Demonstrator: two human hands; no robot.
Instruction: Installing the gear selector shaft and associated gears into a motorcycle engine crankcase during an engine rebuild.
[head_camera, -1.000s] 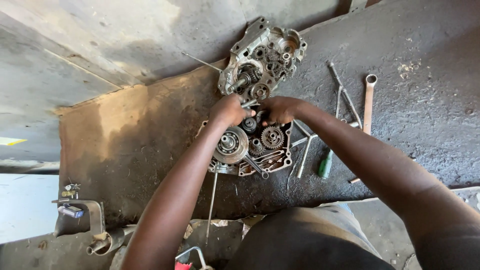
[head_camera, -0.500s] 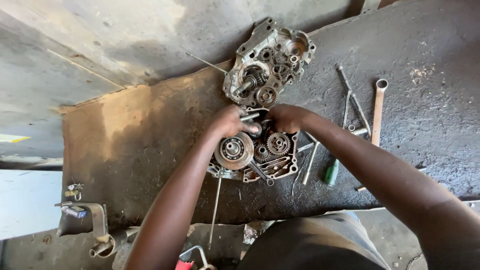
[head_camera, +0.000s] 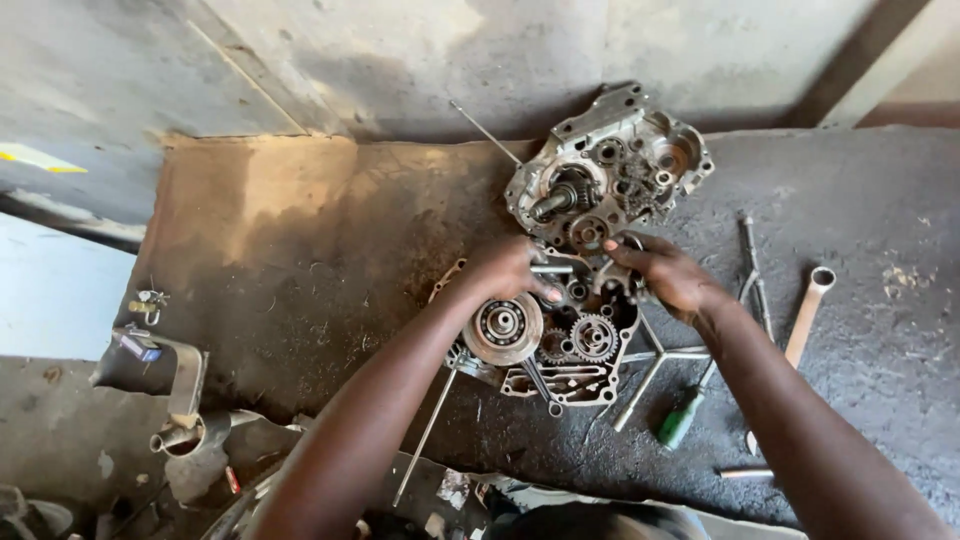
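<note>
Two greasy halves of an engine crankcase lie on a dark workbench. The near half (head_camera: 560, 345) shows a round clutch-like disc (head_camera: 503, 325) and a toothed gear (head_camera: 593, 337). The far half (head_camera: 610, 175) holds a shaft and several small gears. My left hand (head_camera: 505, 268) rests on the upper edge of the near half, fingers pinched on a short metal shaft (head_camera: 552, 269). My right hand (head_camera: 665, 275) grips the same upper edge from the right, fingers curled over the casting between the two halves.
To the right lie a three-armed socket wrench (head_camera: 655, 358), a green-handled screwdriver (head_camera: 682, 420), a ring spanner (head_camera: 808, 310) and thin rods (head_camera: 750, 265). A long thin rod (head_camera: 425, 435) runs off the near edge. A bench vise (head_camera: 165, 385) stands at the lower left.
The view has shifted slightly. My hands stay at the top of the near crankcase half; the right hand has spread further to the right along its edge.
</note>
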